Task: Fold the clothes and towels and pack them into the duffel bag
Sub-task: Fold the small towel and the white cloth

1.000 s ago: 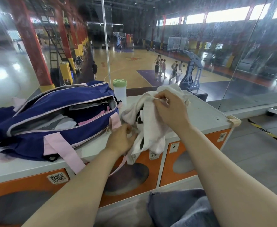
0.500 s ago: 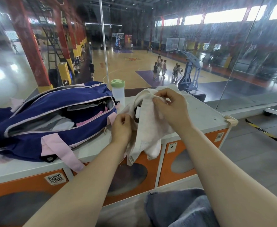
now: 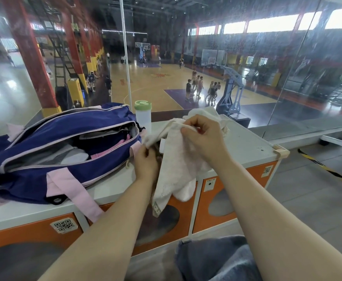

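Note:
A navy duffel bag with pink trim and pink straps lies unzipped on the white locker top, with folded grey and pink clothes inside it. To its right I hold up a white towel, which hangs over the locker's front edge. My right hand pinches the towel's upper edge. Lower and to the left, my left hand pinches another part of that edge, next to the bag's end. More white cloth is bunched behind my right hand.
A white bottle with a green lid stands behind the bag's right end. The locker top is bare to the right, above orange locker doors. A glass wall behind overlooks a basketball court with several players. Blue-grey cloth lies below.
Both hands have lifted the towel higher off the locker top. My left hand rose from the locker's front edge toward the towel's upper edge.

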